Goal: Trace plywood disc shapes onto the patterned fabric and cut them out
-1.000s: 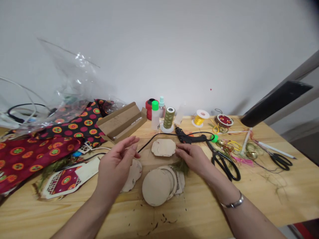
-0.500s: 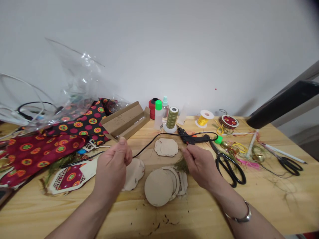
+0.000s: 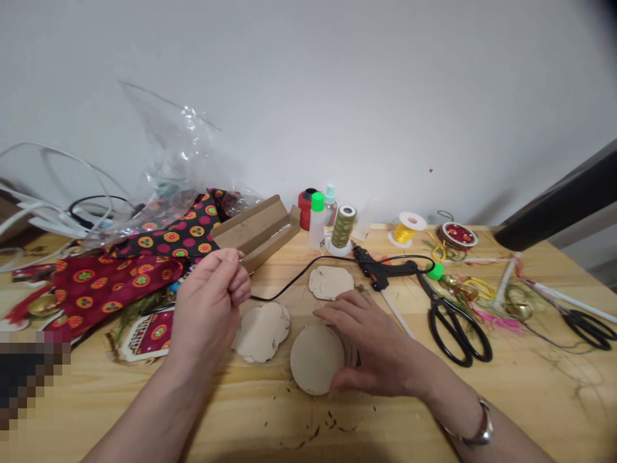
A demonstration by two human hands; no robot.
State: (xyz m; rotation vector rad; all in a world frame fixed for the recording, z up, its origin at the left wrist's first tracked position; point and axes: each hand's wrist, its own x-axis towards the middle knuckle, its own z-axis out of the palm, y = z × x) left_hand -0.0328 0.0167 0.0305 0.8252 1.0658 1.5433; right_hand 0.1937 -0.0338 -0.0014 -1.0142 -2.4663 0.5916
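My left hand (image 3: 209, 302) is raised over the table with thumb and fingers pinched together. What it holds, if anything, is too small to make out. My right hand (image 3: 371, 344), fingers spread, reaches over a stack of round beige discs (image 3: 317, 360) and covers the stack's right side. Its thumb lies at the top disc's edge; whether it touches is unclear. Left of the stack lie scalloped beige pieces (image 3: 263, 333). Beyond the right fingertips is another shaped beige piece (image 3: 330, 281). A black glue gun (image 3: 380, 267) with a white stick lies farther back.
Black-handled scissors (image 3: 457, 328) lie to the right, with a second pair (image 3: 590, 326) beyond. Thread spools (image 3: 407, 228) and bottles (image 3: 317, 222) stand along the wall. An open cardboard box (image 3: 260, 235), patterned fabric (image 3: 116, 276) and a black cable (image 3: 299, 273) occupy the left and back.
My right hand has opened from a closed grip and moved over the disc stack. The left hand stays pinched in much the same place. The view has shifted slightly left.
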